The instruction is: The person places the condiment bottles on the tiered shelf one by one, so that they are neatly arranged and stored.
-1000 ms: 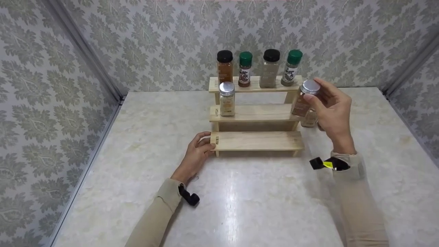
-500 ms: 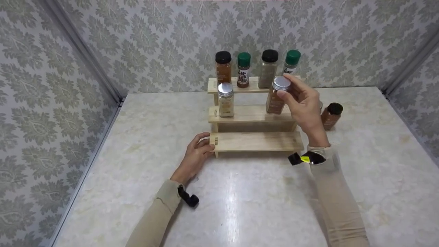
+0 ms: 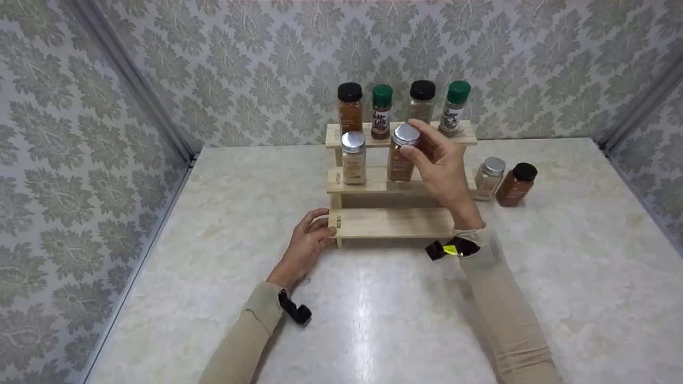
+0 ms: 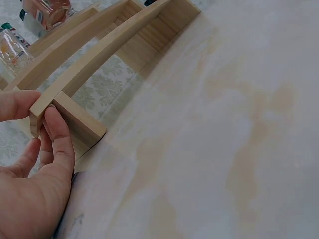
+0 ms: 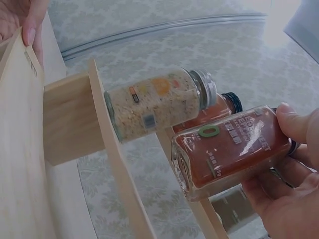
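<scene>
My right hand point(image 3: 447, 173) grips a spice jar point(image 3: 400, 164) with a silver lid and red-brown contents near its top, over the middle shelf of a three-tier wooden rack point(image 3: 395, 223). In the right wrist view this jar's base shows, apart from the shelf. To its left a silver-lidded jar of pale grains point(image 3: 354, 166) stands on the same shelf. My left hand point(image 3: 305, 245) pinches the left end of the lowest shelf; the left wrist view shows thumb and fingers point(image 4: 60, 132) on that wooden corner.
On the top shelf stand several spice jars, among them a black-lidded orange one point(image 3: 350, 112) and a green-lidded one point(image 3: 451, 114). Right of the rack, a silver-lidded jar point(image 3: 490, 180) and a black-lidded red jar point(image 3: 516, 186) stand on the table. A patterned wall point(image 3: 299, 69) rises behind.
My right hand has carried the red-brown jar leftward from the rack's right end to over the middle shelf, uncovering the two jars on the table. The left hand has stayed on the rack.
</scene>
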`<state>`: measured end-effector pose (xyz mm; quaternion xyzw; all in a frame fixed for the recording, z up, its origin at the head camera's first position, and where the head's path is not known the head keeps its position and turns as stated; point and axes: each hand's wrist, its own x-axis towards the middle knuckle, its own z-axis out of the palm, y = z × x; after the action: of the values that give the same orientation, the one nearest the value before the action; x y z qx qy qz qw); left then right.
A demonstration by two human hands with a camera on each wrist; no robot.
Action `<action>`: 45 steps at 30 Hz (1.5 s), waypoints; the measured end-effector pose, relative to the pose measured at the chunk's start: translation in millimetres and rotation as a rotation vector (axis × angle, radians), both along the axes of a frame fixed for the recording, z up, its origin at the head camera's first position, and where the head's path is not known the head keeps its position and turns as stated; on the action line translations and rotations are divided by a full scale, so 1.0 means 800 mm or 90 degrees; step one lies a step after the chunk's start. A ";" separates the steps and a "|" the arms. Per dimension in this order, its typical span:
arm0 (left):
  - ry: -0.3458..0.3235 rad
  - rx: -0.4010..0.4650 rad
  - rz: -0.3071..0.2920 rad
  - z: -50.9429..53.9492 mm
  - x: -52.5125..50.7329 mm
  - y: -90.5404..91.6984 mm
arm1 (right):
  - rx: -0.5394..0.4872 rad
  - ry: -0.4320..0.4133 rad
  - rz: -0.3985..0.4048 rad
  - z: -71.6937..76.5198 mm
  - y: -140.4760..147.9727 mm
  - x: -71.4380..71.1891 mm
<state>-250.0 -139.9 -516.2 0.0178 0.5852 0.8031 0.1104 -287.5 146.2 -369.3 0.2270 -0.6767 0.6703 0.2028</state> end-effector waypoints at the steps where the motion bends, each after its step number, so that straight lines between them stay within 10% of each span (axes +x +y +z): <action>1: -0.001 0.001 0.001 -0.001 0.000 0.000 | 0.000 -0.002 0.002 -0.001 -0.003 -0.001; 45: 0.008 0.010 -0.002 -0.002 0.001 0.001 | 0.005 -0.027 0.026 -0.037 -0.031 -0.022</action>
<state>-249.4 -139.5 -517.5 0.0247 0.5797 0.8073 0.1077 -305.3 121.1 -399.3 0.2274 -0.6790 0.6762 0.1733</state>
